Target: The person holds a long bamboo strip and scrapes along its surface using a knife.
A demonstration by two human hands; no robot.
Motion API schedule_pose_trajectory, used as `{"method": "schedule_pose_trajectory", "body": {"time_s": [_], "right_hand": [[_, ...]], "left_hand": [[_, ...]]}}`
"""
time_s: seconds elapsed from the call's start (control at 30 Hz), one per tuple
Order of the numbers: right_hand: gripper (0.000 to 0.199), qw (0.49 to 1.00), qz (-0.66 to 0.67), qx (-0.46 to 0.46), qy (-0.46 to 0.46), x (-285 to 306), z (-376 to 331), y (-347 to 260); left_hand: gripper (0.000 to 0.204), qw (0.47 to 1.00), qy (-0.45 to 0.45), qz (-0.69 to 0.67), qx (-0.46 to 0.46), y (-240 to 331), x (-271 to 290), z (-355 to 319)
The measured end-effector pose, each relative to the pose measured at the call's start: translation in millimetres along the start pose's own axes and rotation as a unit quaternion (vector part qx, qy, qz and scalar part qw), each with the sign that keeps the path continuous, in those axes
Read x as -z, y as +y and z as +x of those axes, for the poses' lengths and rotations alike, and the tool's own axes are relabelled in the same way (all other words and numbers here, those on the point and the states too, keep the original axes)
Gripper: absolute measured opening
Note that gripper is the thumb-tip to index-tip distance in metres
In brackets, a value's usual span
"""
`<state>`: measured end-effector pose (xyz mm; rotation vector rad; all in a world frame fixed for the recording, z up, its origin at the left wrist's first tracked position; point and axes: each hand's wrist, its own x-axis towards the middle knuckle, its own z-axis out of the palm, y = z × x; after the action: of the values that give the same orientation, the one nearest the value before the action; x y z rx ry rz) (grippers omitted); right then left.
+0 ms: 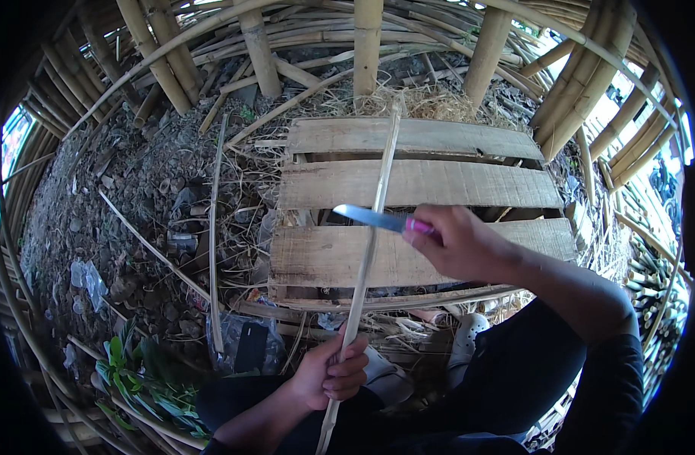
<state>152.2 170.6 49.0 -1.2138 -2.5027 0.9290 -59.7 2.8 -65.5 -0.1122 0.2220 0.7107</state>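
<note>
Two hands show: the left hand (334, 373) and the right hand (459, 241). There is one knife (381, 220) with a pink handle and one long bamboo strip (366, 254). Three wooden planks (438, 183) lie side by side, and four upright bamboo posts (368, 45) stand behind them.

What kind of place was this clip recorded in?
Most likely an outdoor bamboo craft yard. Bamboo poles stand around a wooden pallet on bare, littered ground. The left hand grips a bamboo strip while the right hand holds a knife against it.
</note>
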Motion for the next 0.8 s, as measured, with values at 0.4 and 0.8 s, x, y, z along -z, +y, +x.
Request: {"method": "schedule_pose_trajectory", "body": {"time_s": [0.4, 0.8], "right_hand": [[0.03, 0.968, 0.203, -0.145, -0.037, -16, 1, -5], [0.024, 0.957, 0.223, -0.182, -0.035, -12, -3, -5]], "left_hand": [[0.042, 0.998, -0.032, -0.036, 0.028, -4, -2, -2], [0.041, 0.996, -0.077, -0.033, 0.026, -8, 2, -1]]}}
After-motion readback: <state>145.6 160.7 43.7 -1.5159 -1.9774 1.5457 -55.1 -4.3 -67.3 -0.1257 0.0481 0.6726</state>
